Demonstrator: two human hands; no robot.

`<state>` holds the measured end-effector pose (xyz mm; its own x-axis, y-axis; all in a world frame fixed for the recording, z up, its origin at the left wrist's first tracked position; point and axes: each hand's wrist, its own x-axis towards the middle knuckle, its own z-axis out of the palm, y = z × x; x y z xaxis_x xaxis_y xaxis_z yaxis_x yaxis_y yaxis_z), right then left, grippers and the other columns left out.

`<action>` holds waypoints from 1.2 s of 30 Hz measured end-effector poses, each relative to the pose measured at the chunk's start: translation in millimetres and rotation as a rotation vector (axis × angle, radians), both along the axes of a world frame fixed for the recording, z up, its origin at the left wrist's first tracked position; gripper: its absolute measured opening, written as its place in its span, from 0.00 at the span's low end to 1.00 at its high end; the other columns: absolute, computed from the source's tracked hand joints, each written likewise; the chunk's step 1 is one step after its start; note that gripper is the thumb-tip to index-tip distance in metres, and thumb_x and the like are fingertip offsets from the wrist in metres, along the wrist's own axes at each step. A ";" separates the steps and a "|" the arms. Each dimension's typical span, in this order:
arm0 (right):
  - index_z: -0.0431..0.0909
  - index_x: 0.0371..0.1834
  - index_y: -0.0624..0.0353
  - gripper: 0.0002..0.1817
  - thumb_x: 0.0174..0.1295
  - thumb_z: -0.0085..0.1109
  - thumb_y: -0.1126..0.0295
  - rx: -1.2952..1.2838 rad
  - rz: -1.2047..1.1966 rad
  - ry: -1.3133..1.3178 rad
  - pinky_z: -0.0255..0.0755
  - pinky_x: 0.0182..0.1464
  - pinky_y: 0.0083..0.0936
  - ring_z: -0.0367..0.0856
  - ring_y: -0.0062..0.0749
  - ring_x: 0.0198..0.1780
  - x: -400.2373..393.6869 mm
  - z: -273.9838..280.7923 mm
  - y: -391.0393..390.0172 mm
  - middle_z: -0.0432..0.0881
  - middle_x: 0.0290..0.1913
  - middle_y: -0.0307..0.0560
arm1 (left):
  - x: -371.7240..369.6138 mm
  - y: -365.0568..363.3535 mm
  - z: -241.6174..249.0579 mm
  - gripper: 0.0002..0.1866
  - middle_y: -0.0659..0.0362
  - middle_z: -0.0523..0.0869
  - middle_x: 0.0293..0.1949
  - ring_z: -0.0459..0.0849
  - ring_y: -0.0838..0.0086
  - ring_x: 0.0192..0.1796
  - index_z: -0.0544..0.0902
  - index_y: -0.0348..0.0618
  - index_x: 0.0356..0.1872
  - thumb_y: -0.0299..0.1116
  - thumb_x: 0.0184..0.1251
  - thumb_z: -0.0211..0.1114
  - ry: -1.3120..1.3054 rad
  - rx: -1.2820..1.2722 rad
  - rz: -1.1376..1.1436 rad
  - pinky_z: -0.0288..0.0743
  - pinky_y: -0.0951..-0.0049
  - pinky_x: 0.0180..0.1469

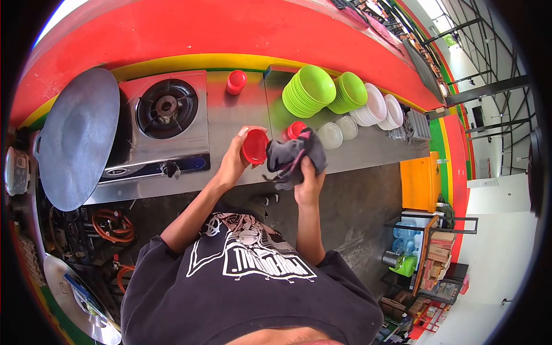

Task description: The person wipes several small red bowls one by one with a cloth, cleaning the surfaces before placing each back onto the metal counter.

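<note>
My left hand [234,158] grips a small red bowl [255,146] by its side, with the bowl's open face toward the camera. Bunched in my right hand [309,183] is a dark grey cloth [289,159] with pink edging, close to the bowl's right side. Just behind the cloth, another red bowl [296,129] rests on the steel counter [356,150], partly hidden. Farther back on the counter stands a red stack of small bowls [236,81].
Tall stacks of green bowls [309,91] and white bowls [369,105] line the counter's back right, with clear bowls [330,135] in front. A gas stove [167,109] and a large metal pan [79,140] occupy the left. An orange cabinet [418,183] stands at right.
</note>
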<state>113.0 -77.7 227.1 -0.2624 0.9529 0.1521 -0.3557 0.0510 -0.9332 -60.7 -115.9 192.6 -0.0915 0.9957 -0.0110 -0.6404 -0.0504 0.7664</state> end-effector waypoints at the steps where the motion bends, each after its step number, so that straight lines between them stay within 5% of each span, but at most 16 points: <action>1: 0.71 0.63 0.66 0.25 0.64 0.62 0.70 0.084 -0.004 -0.134 0.73 0.57 0.26 0.81 0.30 0.52 0.4 -5.5 0.8 0.81 0.52 0.46 | 2.5 -0.6 2.0 0.28 0.57 0.81 0.43 0.77 0.77 0.35 0.74 0.43 0.57 0.54 0.80 0.34 0.055 -0.034 -0.002 0.69 0.76 0.37; 3: 0.72 0.63 0.64 0.25 0.63 0.63 0.71 0.263 -0.013 -0.394 0.72 0.56 0.27 0.81 0.33 0.53 -11.2 -4.5 -7.5 0.81 0.53 0.48 | 9.4 -1.5 4.8 0.28 0.58 0.81 0.43 0.77 0.76 0.36 0.75 0.41 0.57 0.53 0.81 0.34 0.164 -0.106 -0.007 0.70 0.74 0.39; 6: 0.74 0.59 0.65 0.26 0.53 0.63 0.77 0.801 -0.080 -0.790 0.73 0.54 0.36 0.81 0.48 0.47 -27.6 -7.3 -8.2 0.81 0.49 0.55 | 21.5 4.8 -18.6 0.27 0.57 0.80 0.43 0.77 0.74 0.47 0.75 0.36 0.55 0.48 0.83 0.33 0.582 0.206 0.268 0.70 0.70 0.55; 9: 0.75 0.56 0.65 0.27 0.48 0.62 0.80 0.742 -0.110 -0.824 0.73 0.51 0.40 0.79 0.56 0.45 -33.0 -14.6 -16.2 0.80 0.47 0.59 | 9.0 -1.0 -15.4 0.27 0.54 0.80 0.43 0.78 0.70 0.48 0.76 0.35 0.53 0.47 0.83 0.33 0.613 0.025 0.112 0.69 0.69 0.56; 12: 0.76 0.52 0.67 0.21 0.52 0.63 0.79 0.644 -0.022 -0.874 0.75 0.48 0.35 0.82 0.45 0.43 -31.6 -22.6 -21.9 0.82 0.43 0.54 | 2.0 0.3 -2.7 0.26 0.54 0.80 0.41 0.77 0.70 0.45 0.77 0.34 0.50 0.46 0.83 0.35 0.825 0.117 0.234 0.70 0.69 0.53; 15: 0.78 0.48 0.67 0.16 0.57 0.64 0.77 0.304 0.138 -0.594 0.74 0.44 0.27 0.82 0.29 0.40 -34.9 -19.7 -22.1 0.83 0.40 0.46 | -8.1 1.6 6.1 0.28 0.49 0.78 0.38 0.78 0.63 0.42 0.78 0.33 0.47 0.48 0.83 0.35 0.830 0.082 0.167 0.72 0.65 0.51; 19: 0.79 0.49 0.64 0.12 0.62 0.63 0.75 -0.046 0.379 -0.364 0.73 0.47 0.19 0.79 0.16 0.43 -22.8 -20.8 -8.9 0.83 0.41 0.36 | -13.4 3.6 -1.0 0.33 0.53 0.81 0.38 0.80 0.66 0.41 0.80 0.35 0.47 0.54 0.82 0.32 0.638 0.028 0.048 0.73 0.68 0.49; 22: 0.79 0.50 0.63 0.13 0.63 0.63 0.75 -0.160 0.321 -0.077 0.72 0.47 0.18 0.79 0.17 0.42 -17.7 -28.7 -3.7 0.83 0.40 0.36 | -13.3 2.8 3.3 0.36 0.56 0.82 0.37 0.79 0.71 0.37 0.79 0.37 0.49 0.59 0.81 0.30 0.419 -0.082 0.027 0.73 0.72 0.42; 27: 0.69 0.64 0.62 0.24 0.64 0.61 0.75 -0.183 -0.002 0.194 0.70 0.57 0.23 0.77 0.23 0.53 -20.6 -35.3 2.3 0.78 0.54 0.42 | -15.5 7.5 -6.1 0.33 0.56 0.81 0.37 0.79 0.75 0.32 0.74 0.39 0.55 0.59 0.80 0.32 0.008 -0.108 -0.018 0.73 0.74 0.34; 34: 0.72 0.61 0.63 0.32 0.51 0.75 0.75 0.508 -0.066 -0.543 0.72 0.57 0.27 0.80 0.32 0.54 -26.3 -24.4 -6.3 0.80 0.54 0.49 | -6.8 9.2 1.5 0.27 0.59 0.78 0.47 0.78 0.78 0.45 0.70 0.42 0.58 0.57 0.80 0.42 -0.224 -0.141 0.002 0.74 0.72 0.49; 36: 0.75 0.56 0.65 0.31 0.49 0.78 0.71 0.451 -0.052 -0.554 0.69 0.61 0.29 0.78 0.32 0.56 -24.9 -30.3 -5.8 0.80 0.53 0.48 | -6.6 7.6 -8.3 0.27 0.60 0.77 0.50 0.77 0.80 0.49 0.69 0.42 0.59 0.57 0.79 0.43 -0.093 -0.133 -0.041 0.72 0.73 0.53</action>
<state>88.1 -83.5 196.8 -0.3707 0.8420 0.3919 0.1776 0.4784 -0.8600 -67.2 -108.3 184.2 -0.0433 0.9878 -0.1498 -0.7086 0.0753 0.7016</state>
